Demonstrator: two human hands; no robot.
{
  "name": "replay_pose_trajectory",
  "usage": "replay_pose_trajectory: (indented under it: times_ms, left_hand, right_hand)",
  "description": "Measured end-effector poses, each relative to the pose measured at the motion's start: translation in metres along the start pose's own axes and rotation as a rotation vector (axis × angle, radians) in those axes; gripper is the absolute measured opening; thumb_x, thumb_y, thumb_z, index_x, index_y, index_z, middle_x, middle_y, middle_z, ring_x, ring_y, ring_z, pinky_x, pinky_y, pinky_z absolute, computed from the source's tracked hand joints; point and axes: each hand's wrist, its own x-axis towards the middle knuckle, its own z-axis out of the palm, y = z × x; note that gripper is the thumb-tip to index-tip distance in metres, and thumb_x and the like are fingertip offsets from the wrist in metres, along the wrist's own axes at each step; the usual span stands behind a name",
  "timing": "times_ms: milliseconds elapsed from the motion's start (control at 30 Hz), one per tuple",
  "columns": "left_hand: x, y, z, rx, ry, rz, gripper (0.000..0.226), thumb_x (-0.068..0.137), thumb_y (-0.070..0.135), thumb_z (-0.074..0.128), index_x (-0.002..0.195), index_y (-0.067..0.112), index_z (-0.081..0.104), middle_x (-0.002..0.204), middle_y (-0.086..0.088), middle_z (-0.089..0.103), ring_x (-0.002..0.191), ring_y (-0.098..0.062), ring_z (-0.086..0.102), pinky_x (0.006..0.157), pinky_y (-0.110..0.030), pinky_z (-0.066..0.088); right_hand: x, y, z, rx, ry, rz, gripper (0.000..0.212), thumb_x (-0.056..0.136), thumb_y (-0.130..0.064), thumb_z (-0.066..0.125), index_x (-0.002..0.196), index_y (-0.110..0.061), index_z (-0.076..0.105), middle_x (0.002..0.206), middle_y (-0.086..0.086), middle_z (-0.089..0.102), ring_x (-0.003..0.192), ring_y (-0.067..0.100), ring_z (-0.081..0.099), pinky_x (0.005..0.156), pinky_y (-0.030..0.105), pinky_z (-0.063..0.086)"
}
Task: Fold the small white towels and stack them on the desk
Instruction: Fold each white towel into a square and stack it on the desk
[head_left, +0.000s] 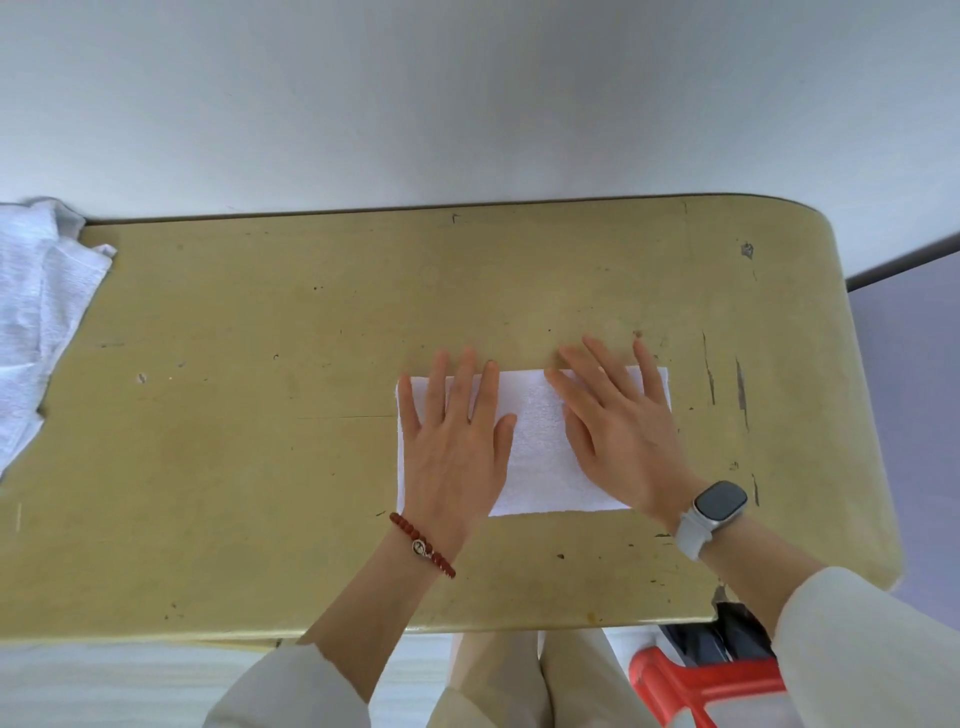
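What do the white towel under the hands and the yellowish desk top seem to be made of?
The folded towel looks like soft terry cloth, probably cotton: its surface shows a fine nubby pile. The desk looks like painted or laminated board with a dull sheen; dark scratches and chips show through its yellowish coat.

folded towel (535, 447) right on desk (260, 467), pile (36, 322) left

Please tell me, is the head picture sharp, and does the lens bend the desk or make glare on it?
Head view: soft, even light, no hard glare; only faint shadows under the left hand and right hand. The towel is bright, its texture partly washed out. The wide lens bows the desk edges. The towel pile at the left edge looks slightly soft.
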Motion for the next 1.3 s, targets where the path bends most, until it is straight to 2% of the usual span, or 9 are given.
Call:
replay_pose_trajectory:
  times_ms: [100,200,367,467,600,767,967,1100,1300]
  left_hand:
    - [-0.007,-0.003,0.009,0.044,-0.13,-0.076,0.052,0.093,0.044,0.022,0.138,0.021,0.036,0.145,-0.017,0.037,0.133,-0.041,0.033,0.101,-0.064,0.026]
    - [-0.004,-0.009,0.011,0.039,-0.167,-0.078,0.054,0.096,0.048,0.008,0.14,0.025,0.03,0.147,-0.015,0.033,0.135,-0.04,0.03,0.103,-0.063,0.023]
    - [0.005,-0.028,0.01,0.06,-0.141,0.017,0.056,0.097,0.049,0.004,0.14,0.025,0.029,0.147,-0.016,0.033,0.135,-0.039,0.028,0.103,-0.064,0.022]
    - [0.015,-0.05,0.008,0.11,-0.118,0.087,0.058,0.096,0.053,0.004,0.14,0.025,0.029,0.145,-0.017,0.036,0.133,-0.041,0.032,0.1,-0.068,0.021]
    - [0.031,-0.067,-0.002,0.189,-0.082,0.108,0.058,0.092,0.057,0.012,0.139,0.027,0.028,0.146,-0.017,0.034,0.134,-0.041,0.03,0.099,-0.071,0.015]
    - [0.027,-0.069,-0.016,0.149,0.012,-0.068,0.054,0.088,0.039,0.043,0.137,0.02,0.035,0.144,-0.017,0.037,0.135,-0.041,0.028,0.1,-0.07,0.013]
    - [-0.031,-0.036,-0.017,-0.083,0.294,0.004,0.025,0.087,0.027,0.05,0.109,0.018,0.055,0.118,-0.01,0.059,0.114,-0.023,0.044,0.097,-0.044,0.035]
    - [-0.074,-0.012,-0.01,-0.27,0.274,0.162,0.009,0.084,0.025,0.056,0.09,0.021,0.05,0.091,-0.005,0.063,0.088,-0.02,0.049,0.075,-0.031,0.037]
    - [-0.095,-0.007,0.007,-0.22,0.251,0.099,0.018,0.079,0.035,0.061,0.086,0.021,0.051,0.087,-0.001,0.061,0.087,-0.017,0.048,0.078,-0.031,0.034]
  right_hand:
    - [-0.01,0.008,0.005,-0.092,-0.226,-0.016,0.049,0.098,-0.037,0.012,0.14,-0.021,0.032,0.147,0.007,0.035,0.137,0.03,0.023,0.108,0.058,0.013]
    - [-0.007,0.01,0.006,-0.105,-0.281,-0.021,0.051,0.097,-0.04,0.007,0.142,-0.023,0.025,0.149,0.007,0.031,0.137,0.032,0.02,0.107,0.057,0.012]
    - [-0.007,0.016,-0.008,0.045,-0.086,0.042,0.046,0.097,-0.03,0.023,0.126,-0.01,0.052,0.137,0.014,0.048,0.13,0.031,0.04,0.109,0.05,0.024]
    - [-0.012,0.021,-0.014,0.109,0.024,0.096,0.037,0.09,-0.023,0.036,0.113,-0.006,0.061,0.123,0.014,0.056,0.117,0.029,0.046,0.097,0.048,0.042]
    - [-0.026,0.011,-0.016,0.193,0.013,0.036,0.037,0.086,-0.02,0.04,0.108,-0.001,0.063,0.102,0.014,0.059,0.091,0.028,0.05,0.073,0.041,0.05]
    - [-0.048,-0.018,-0.013,0.363,-0.102,-0.108,0.032,0.085,-0.017,0.043,0.108,-0.004,0.06,0.1,0.015,0.059,0.082,0.031,0.058,0.064,0.034,0.052]
    - [-0.05,-0.014,-0.018,0.325,-0.18,-0.275,0.018,0.085,-0.016,0.043,0.092,-0.012,0.059,0.107,0.008,0.051,0.078,0.026,0.055,0.053,0.028,0.046]
    - [-0.044,-0.008,-0.017,0.271,-0.242,-0.35,0.022,0.086,-0.015,0.041,0.086,-0.007,0.062,0.095,0.011,0.059,0.07,0.028,0.056,0.047,0.033,0.048]
    - [-0.034,-0.009,-0.015,0.194,-0.266,-0.396,0.011,0.073,0.001,0.068,0.08,-0.004,0.062,0.086,0.01,0.06,0.063,0.023,0.055,0.036,0.028,0.043]
